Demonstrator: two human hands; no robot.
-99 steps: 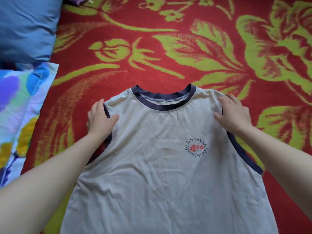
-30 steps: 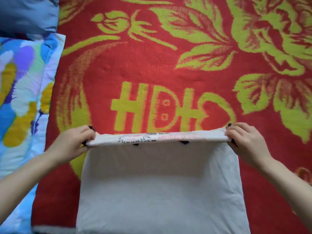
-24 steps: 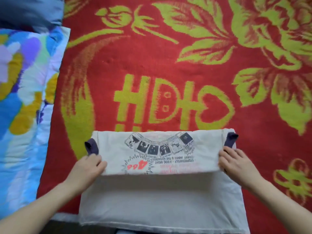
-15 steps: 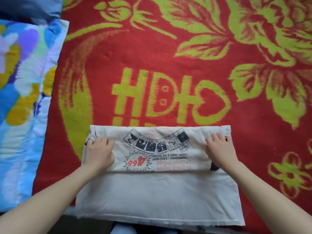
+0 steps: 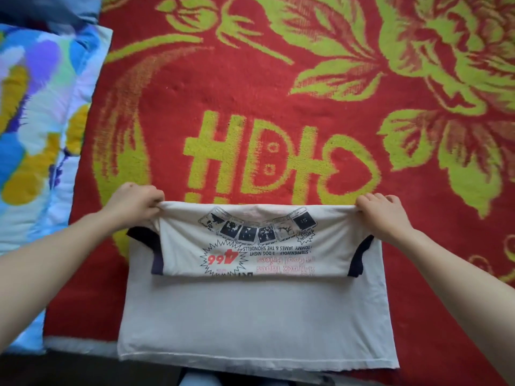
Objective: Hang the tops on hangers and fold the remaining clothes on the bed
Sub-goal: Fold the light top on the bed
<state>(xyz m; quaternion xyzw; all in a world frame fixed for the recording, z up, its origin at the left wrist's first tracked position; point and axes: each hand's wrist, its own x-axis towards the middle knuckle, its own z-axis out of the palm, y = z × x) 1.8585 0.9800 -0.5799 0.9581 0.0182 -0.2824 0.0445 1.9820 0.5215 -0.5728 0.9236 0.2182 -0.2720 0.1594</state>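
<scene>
Shirt (image 5: 256, 316) is lying half-folded at the near edge of the red blanket (image 5: 278, 93), as the left hand (image 5: 133, 203) and right hand (image 5: 386, 215) are pinching the far fold's 2 corners, apparently to draw it taut.

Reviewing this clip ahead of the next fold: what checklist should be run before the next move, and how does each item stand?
1. Left hand grip on a far corner of the top: ok, pinched.
2. Right hand grip on the other corner: ok, pinched.
3. Fold edge level between the hands: ok.
4. Navy trim tucked inside: not ok, pokes out on both sides.
5. Lower layer smooth: ok.
6. Hem on the blanket: not ok, seems to pass its near edge.
</scene>
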